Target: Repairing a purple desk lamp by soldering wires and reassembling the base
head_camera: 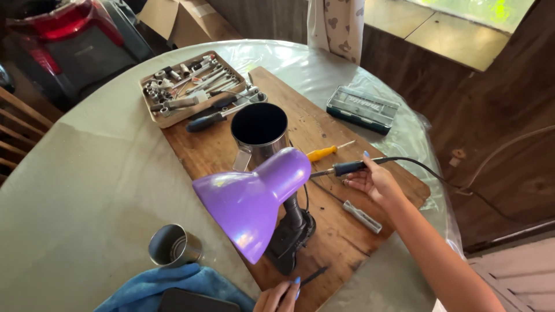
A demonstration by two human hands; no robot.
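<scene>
Right hand (373, 180) grips a corded soldering iron (347, 168) lying level, tip pointing left toward the purple lamp (254, 196); left hand (278, 296) pinches a thin dark tool (312, 277).

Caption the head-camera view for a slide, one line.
Right hand holds a corded soldering iron beside a purple desk lamp on a wooden board; left hand grips a thin dark tool.

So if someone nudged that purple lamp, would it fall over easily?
Probably fairly tippy: the lamp's wide purple shade leans out well past its small black base. The base looks chunky, so likely weighted, which may help. The glossy shade would probably be slippery to hold; the neck seems the safer place.
</scene>
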